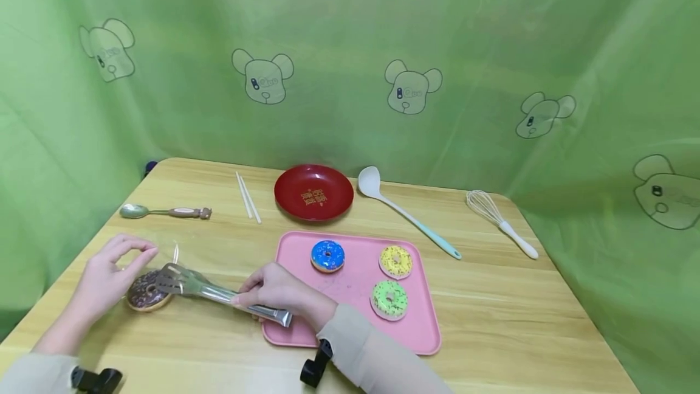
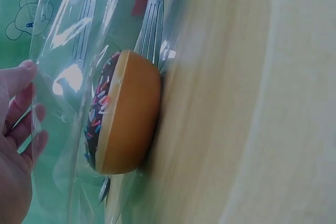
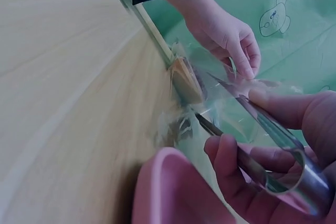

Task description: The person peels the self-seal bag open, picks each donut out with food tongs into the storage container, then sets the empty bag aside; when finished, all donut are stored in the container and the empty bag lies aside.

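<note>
My left hand (image 1: 112, 269) pinches the upper edge of a clear plastic bag (image 2: 65, 124) at the table's left side. Inside the bag is a chocolate doughnut with coloured sprinkles (image 2: 131, 116), lying flat on the table. My right hand (image 1: 281, 289) grips a pair of metal tongs (image 1: 219, 293) around the middle of their arms. The tongs point left, their slotted tips at the doughnut's near right side. In the right wrist view the two arms of the tongs (image 3: 281, 132) stand apart, one higher than the other, toward the doughnut (image 3: 186, 82).
A pink tray (image 1: 350, 336) under my right forearm carries a blue doughnut (image 1: 327, 256), a yellow one (image 1: 395, 261) and a green one (image 1: 389, 300). Behind lie a spoon (image 1: 164, 212), chopsticks (image 1: 248, 197), a red plate (image 1: 290, 190), a ladle (image 1: 404, 213) and a whisk (image 1: 500, 224).
</note>
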